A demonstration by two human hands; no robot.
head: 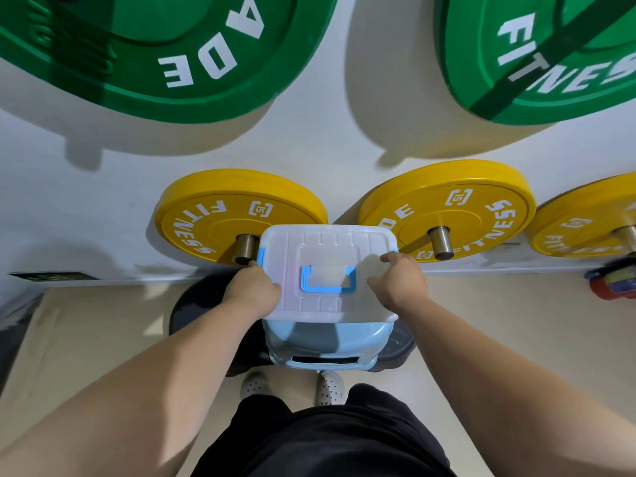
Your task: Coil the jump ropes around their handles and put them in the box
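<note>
A light-blue plastic box point(327, 342) stands in front of me on a dark round plate on the floor. A translucent white lid point(327, 304) with a blue fold-down handle point(328, 287) covers it. My left hand point(253, 287) grips the lid's left edge beside the blue side latch point(261, 256). My right hand point(395, 280) holds the lid's right edge, fingers curled over the rim. No jump rope shows; the box's inside is hidden under the lid.
Yellow weight plates point(237, 215) on wall pegs hang just behind the box, another yellow plate point(447, 208) to its right. Large green plates point(155, 53) hang higher. A dark round plate point(196, 304) lies under the box. A red and blue object point(612, 284) sits at far right.
</note>
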